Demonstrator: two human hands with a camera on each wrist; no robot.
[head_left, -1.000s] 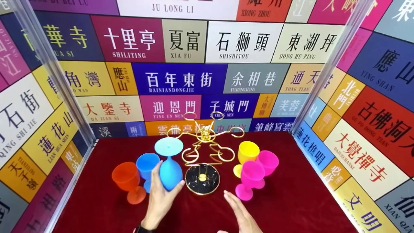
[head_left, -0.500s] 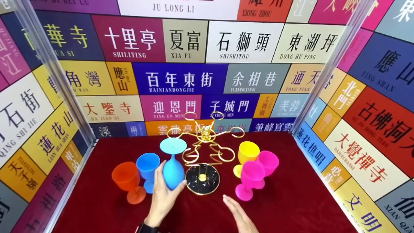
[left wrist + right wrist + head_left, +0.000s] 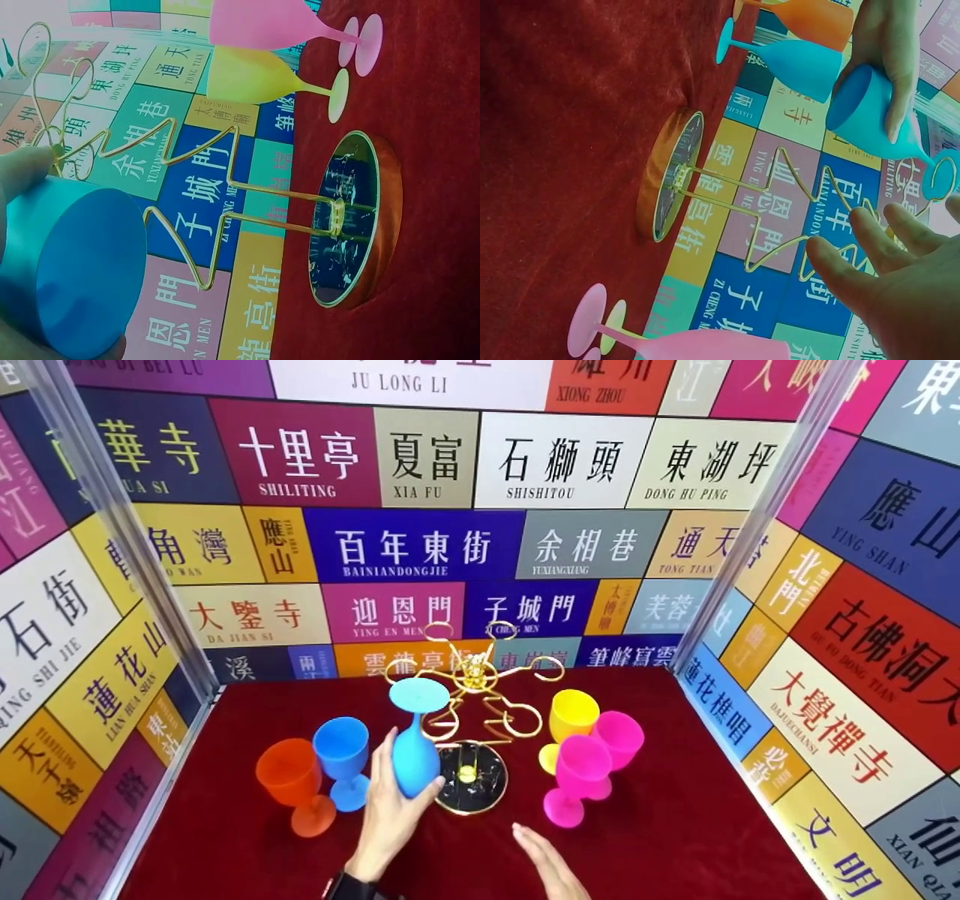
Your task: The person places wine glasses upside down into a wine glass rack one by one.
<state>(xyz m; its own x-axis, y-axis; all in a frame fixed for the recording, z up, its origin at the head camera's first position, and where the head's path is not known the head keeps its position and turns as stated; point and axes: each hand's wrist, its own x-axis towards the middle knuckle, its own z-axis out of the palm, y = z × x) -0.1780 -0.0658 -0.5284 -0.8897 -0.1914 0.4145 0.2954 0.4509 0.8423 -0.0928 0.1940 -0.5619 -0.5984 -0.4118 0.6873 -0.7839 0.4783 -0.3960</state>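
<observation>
My left hand (image 3: pixel 394 814) grips a light blue goblet (image 3: pixel 417 761) by its bowl. The goblet is upside down, its round foot on top and its mouth facing down, as the right wrist view also shows. It is held just left of a gold wire goblet rack (image 3: pixel 476 679) with curled hooks and a round black base (image 3: pixel 472 780). My right hand (image 3: pixel 551 866) holds nothing; its fingers are straight, in front of the rack and near a pink goblet (image 3: pixel 583 769). In the right wrist view the fingers (image 3: pixel 885 247) overlap the rack's wire.
At left stand an orange goblet (image 3: pixel 289 772) and a darker blue goblet (image 3: pixel 342 750), both upright. A yellow goblet (image 3: pixel 574 716) and a second pink goblet (image 3: pixel 619 739) stand at right. Dark red cloth (image 3: pixel 637 840) covers the table, with printed panels (image 3: pixel 420 544) around it.
My left hand has carried the upside-down goblet rightward, closer to the rack. My right hand has drawn slightly down towards the near edge. The standing goblets keep their places.
</observation>
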